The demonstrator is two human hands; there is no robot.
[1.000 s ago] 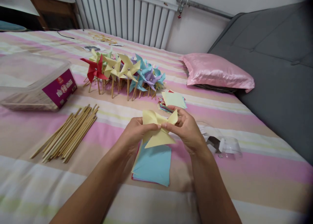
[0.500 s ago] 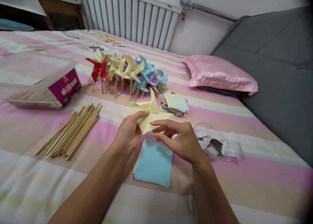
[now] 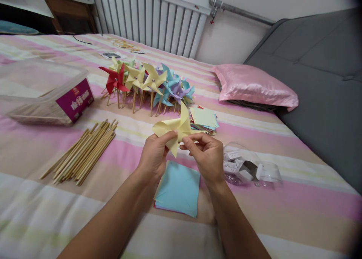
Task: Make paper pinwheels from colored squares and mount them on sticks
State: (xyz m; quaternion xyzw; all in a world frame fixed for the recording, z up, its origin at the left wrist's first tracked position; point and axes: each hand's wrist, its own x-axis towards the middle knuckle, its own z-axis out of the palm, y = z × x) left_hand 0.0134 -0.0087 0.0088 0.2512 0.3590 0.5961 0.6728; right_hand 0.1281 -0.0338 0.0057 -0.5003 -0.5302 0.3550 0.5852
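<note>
A yellow paper pinwheel (image 3: 185, 125), without a stick, is held up between both hands, its blades folded in toward the middle. My left hand (image 3: 154, 155) pinches it from the left, thumb pressed near the centre. My right hand (image 3: 207, 157) grips its right side between thumb and fingers. Below the hands lies a stack of square paper sheets (image 3: 179, 187), light blue on top. Just behind the pinwheel sits a second stack of coloured squares (image 3: 205, 117), pale yellow-green uppermost. Finished pinwheels on sticks (image 3: 152, 80), red, yellow, blue and purple, stand grouped farther back.
Thin wooden sticks (image 3: 85, 153) lie in a bundle at left, beside a clear plastic box (image 3: 75, 100) with a purple label. Clear containers with white paper pieces (image 3: 246, 168) rest at right. A pink pillow (image 3: 254, 83) leans by the grey headboard (image 3: 316, 59).
My right hand has closed on the paper's right side, and another corner is now folded inward. Both hands and the pinwheel have shifted slightly.
</note>
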